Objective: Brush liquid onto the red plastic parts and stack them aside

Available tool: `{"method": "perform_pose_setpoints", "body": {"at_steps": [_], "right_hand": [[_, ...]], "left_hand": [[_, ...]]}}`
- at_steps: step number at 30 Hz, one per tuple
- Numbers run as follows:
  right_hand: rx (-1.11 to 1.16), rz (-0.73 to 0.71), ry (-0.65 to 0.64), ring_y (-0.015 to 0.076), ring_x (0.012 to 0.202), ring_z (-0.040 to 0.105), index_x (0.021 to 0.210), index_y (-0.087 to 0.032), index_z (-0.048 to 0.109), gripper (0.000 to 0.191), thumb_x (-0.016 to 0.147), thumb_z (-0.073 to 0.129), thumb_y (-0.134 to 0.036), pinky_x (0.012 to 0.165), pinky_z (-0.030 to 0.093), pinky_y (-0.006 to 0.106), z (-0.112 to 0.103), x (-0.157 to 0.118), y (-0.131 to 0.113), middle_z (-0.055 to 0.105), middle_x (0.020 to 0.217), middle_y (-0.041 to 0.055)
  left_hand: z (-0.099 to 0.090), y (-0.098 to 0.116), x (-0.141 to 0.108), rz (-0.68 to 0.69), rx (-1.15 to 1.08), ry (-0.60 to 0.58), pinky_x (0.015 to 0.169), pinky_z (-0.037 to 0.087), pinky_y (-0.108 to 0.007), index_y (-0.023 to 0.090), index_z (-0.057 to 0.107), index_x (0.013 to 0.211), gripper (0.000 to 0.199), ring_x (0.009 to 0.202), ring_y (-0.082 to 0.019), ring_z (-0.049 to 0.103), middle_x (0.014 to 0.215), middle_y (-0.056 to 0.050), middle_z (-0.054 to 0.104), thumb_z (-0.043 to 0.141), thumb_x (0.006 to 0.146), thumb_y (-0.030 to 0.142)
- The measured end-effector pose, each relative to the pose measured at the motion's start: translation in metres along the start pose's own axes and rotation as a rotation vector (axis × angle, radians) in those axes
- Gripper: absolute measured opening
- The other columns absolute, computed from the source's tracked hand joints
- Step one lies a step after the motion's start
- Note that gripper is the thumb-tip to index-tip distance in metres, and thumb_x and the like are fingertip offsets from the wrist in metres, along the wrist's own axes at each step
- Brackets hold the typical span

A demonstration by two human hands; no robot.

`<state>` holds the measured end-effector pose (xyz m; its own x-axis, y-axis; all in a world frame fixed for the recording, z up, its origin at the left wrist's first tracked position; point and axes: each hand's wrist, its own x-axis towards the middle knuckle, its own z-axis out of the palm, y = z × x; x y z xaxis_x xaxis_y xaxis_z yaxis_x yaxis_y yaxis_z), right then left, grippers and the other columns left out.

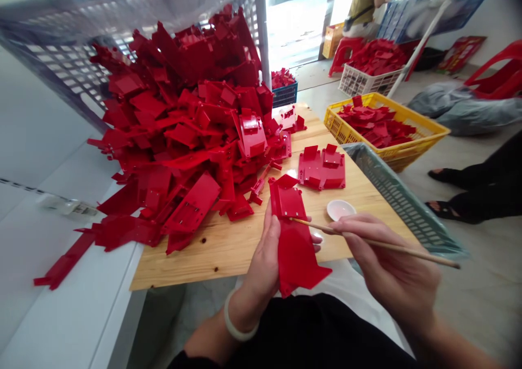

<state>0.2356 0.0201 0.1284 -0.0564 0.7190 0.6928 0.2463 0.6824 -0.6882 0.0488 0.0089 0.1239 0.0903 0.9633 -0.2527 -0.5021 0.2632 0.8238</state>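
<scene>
I see left fingers (pixel 267 244) spread under red plastic part (pixel 296 254), right fingers (pixel 350 230) pinching bamboo stick (pixel 424 256), pine board (pixel 212 254) beneath, yellow crate (pixel 424 135) at 2 o'clock

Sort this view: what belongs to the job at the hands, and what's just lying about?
Job: left hand, right hand, red plastic part, thin wooden stick, small white dish, heap of red parts.
Lying about: yellow crate, grey sack.

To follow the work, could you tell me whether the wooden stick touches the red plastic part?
Touching: the head view shows the wooden stick, tip resting on the red plastic part.
</scene>
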Motion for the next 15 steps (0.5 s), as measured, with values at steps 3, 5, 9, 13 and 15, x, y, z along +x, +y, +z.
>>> {"method": "perform_pose_setpoints", "body": {"at_steps": [3,5,9,13,15], "right_hand": [[-0.033,-0.04,-0.067,0.0149,0.103,0.075,0.123,-0.025,0.076,0.034,0.101,0.067,-0.002,0.095,0.06,0.024,-0.0021,0.0039,-0.0062,0.08,0.109,0.0011],[-0.065,-0.063,-0.079,0.0147,0.103,0.074,0.123,-0.024,0.076,0.034,0.1,0.066,-0.001,0.094,0.059,0.023,-0.0036,0.0051,-0.0097,0.079,0.109,0.0019],[-0.095,-0.103,-0.101,0.0158,0.107,0.074,0.126,-0.023,0.075,0.036,0.1,0.065,0.0,0.097,0.059,0.024,-0.0062,0.0044,-0.0109,0.08,0.11,0.0031],[-0.093,-0.121,-0.113,0.0165,0.106,0.073,0.128,-0.022,0.074,0.038,0.099,0.066,0.001,0.097,0.059,0.025,-0.007,0.0037,-0.0068,0.08,0.109,0.0041],[-0.086,-0.115,-0.108,0.0163,0.106,0.073,0.127,-0.022,0.074,0.037,0.1,0.065,0.001,0.096,0.06,0.024,-0.0067,0.0042,-0.0051,0.079,0.11,0.0046]], "left_hand": [[0.0005,-0.0005,0.0008,0.015,-0.019,0.012,0.087,0.067,-0.046,0.024,0.033,0.17,0.084,0.094,-0.032,0.083,0.135,-0.02,0.076,0.061,0.103,0.067],[0.0003,-0.0011,0.0012,0.02,-0.015,0.021,0.086,0.068,-0.046,0.025,0.031,0.171,0.085,0.093,-0.032,0.083,0.134,-0.019,0.077,0.061,0.104,0.067],[0.0007,-0.0015,0.0022,0.037,-0.003,0.069,0.091,0.067,-0.048,0.028,0.029,0.173,0.084,0.096,-0.032,0.083,0.128,-0.016,0.08,0.062,0.105,0.063],[0.0017,-0.0032,0.0051,0.01,-0.042,0.064,0.093,0.067,-0.049,0.024,0.03,0.173,0.089,0.099,-0.034,0.083,0.128,-0.018,0.079,0.064,0.102,0.066],[0.0018,-0.0054,0.0059,-0.004,-0.044,0.065,0.092,0.067,-0.048,0.027,0.026,0.175,0.09,0.1,-0.034,0.083,0.125,-0.017,0.081,0.064,0.102,0.066]]}}
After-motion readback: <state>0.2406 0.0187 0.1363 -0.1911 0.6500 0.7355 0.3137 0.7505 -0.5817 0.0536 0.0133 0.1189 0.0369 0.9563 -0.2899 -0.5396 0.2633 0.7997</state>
